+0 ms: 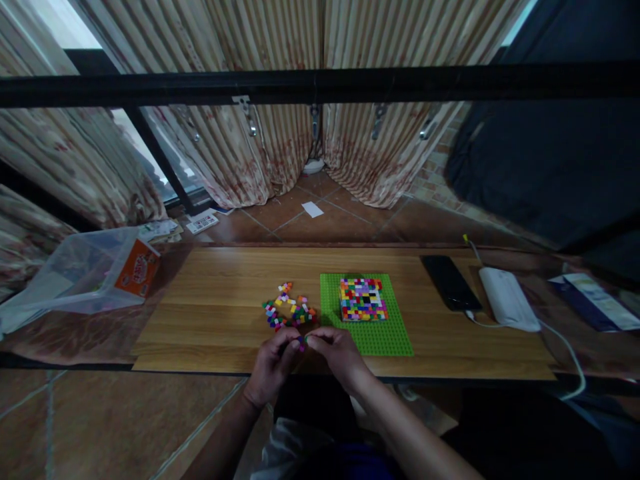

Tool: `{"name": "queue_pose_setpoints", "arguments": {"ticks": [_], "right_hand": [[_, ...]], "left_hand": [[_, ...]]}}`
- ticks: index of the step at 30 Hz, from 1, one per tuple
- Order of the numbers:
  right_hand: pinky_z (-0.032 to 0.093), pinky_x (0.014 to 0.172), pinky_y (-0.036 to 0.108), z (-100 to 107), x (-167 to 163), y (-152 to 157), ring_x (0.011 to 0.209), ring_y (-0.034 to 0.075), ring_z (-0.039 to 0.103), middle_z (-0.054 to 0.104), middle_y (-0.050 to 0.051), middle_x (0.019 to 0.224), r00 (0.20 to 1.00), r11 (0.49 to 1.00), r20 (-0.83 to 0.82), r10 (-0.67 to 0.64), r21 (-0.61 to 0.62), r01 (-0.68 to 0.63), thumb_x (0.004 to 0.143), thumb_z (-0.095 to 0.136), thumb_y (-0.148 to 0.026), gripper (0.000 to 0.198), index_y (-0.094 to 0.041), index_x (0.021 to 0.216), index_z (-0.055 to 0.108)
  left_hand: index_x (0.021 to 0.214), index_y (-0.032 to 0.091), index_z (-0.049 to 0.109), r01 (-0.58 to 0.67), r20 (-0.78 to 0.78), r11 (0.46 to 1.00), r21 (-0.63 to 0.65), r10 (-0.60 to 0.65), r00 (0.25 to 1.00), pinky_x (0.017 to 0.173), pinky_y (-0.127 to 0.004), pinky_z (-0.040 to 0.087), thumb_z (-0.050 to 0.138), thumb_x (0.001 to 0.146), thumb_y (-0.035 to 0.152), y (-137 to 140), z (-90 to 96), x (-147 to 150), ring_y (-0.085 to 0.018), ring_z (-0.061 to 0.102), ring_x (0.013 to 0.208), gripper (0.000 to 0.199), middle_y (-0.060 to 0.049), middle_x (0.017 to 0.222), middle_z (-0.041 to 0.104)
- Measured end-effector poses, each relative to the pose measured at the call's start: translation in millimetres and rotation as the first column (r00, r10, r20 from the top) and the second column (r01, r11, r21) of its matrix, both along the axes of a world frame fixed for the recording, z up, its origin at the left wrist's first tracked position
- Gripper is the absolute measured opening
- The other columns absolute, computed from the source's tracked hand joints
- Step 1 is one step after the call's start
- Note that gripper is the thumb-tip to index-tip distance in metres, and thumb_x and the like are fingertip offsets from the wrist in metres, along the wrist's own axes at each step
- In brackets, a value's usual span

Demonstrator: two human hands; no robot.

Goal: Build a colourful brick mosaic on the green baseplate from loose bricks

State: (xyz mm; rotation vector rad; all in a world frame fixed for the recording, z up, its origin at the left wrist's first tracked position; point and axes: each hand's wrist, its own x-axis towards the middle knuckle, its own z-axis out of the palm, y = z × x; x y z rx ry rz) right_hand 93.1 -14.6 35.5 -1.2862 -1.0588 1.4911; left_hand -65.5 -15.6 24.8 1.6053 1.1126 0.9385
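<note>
- The left hand (274, 357) pinches small blue-and-purple bricks (301, 345); the right hand (340, 350), close beside, a green brick (307, 339).
- Mixed loose bricks (300, 313) lie just beyond on the bench (215, 293).
- Ahead and rightward, nearer the right hand, a squarish brick block (355, 309) sits on a green board (377, 341), multicoloured around a black-and-white patch, without clear long axis.

Brick structure (363, 308) on baseplate (380, 340); loose bricks (303, 313) left, phone (451, 283) right, all on tabletop (215, 300).

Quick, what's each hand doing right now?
Left hand: closed, fingertips pinching small purplish bricks.
Right hand: closed, fingertips pinching a green brick.
</note>
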Motion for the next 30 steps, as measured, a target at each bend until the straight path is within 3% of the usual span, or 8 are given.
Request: {"name": "queue_pose_setpoints", "arguments": {"ticks": [4, 9, 12, 15, 20, 30], "right_hand": [[0.044, 0.058, 0.026, 15, 16, -7, 0.059, 0.014, 0.056, 0.067, -0.001, 0.064, 0.999, 0.998, 0.043, -0.033, 0.05, 0.031, 0.072, 0.066, -0.036, 0.016, -0.022, 0.073, 0.074], [0.049, 0.069, 0.03, 32, 76, 7, 0.071, 0.017, 0.063, 0.072, 0.002, 0.077, 0.936, 0.938, 0.18, -0.302, 0.232, 0.258, 0.071, 0.067, -0.039, 0.02, -0.022, 0.081, 0.074], [0.05, 0.074, 0.034, 29, 114, 28, 0.078, 0.02, 0.066, 0.074, 0.006, 0.085, 0.857, 0.888, 0.289, -0.426, 0.318, 0.333, 0.071, 0.068, -0.038, 0.023, -0.02, 0.085, 0.074], [0.05, 0.075, 0.035, 18, 134, 45, 0.079, 0.022, 0.066, 0.074, 0.008, 0.085, 0.807, 0.89, 0.411, -0.424, 0.353, 0.287, 0.071, 0.065, -0.039, 0.025, -0.019, 0.083, 0.074], [0.05, 0.072, 0.035, 6, 139, 57, 0.077, 0.022, 0.066, 0.073, 0.009, 0.086, 0.74, 0.908, 0.552, -0.385, 0.37, 0.196, 0.073, 0.062, -0.041, 0.028, -0.019, 0.084, 0.074], [0.049, 0.071, 0.032, 16, 129, 56, 0.073, 0.02, 0.066, 0.074, 0.008, 0.087, 0.631, 0.907, 0.67, -0.39, 0.397, 0.139, 0.076, 0.055, -0.039, 0.029, -0.019, 0.086, 0.074]], "left_hand": [[0.085, 0.017, 0.057, -0.019, -0.036, 1.0, 0.024, 0.02, 0.999, 0.069, -0.023, 0.042, 0.049, 0.092, 0.031, 0, 0.4, 2, -0.013, 0.054, 0.073, 0.017, -0.001, 0.076, 0.056], [0.084, 0.018, 0.057, -0.028, -0.078, 0.999, 0.042, 0.031, 0.996, 0.067, -0.023, 0.042, 0.048, 0.092, 0.031, 0, 0.4, 5, -0.013, 0.053, 0.071, 0.018, 0.0, 0.075, 0.055], [0.084, 0.018, 0.057, -0.026, -0.089, 0.998, 0.052, 0.031, 0.996, 0.066, -0.022, 0.041, 0.048, 0.092, 0.03, 0, -0.1, 5, -0.013, 0.053, 0.071, 0.017, 0.0, 0.075, 0.056], [0.085, 0.019, 0.057, -0.032, -0.091, 0.998, 0.051, 0.036, 0.995, 0.066, -0.022, 0.041, 0.049, 0.092, 0.03, 0, -0.4, 6, -0.012, 0.053, 0.071, 0.016, 0.001, 0.075, 0.056], [0.084, 0.019, 0.057, -0.051, -0.1, 0.998, 0.033, 0.055, 0.994, 0.066, -0.022, 0.042, 0.049, 0.091, 0.031, -1, 2.1, 8, -0.013, 0.053, 0.07, 0.017, 0.0, 0.074, 0.056], [0.083, 0.018, 0.057, -0.051, -0.125, 0.999, 0.012, 0.052, 0.991, 0.062, -0.022, 0.041, 0.049, 0.091, 0.032, 0, 3.6, 8, -0.013, 0.051, 0.067, 0.018, 0.0, 0.072, 0.055]]}}
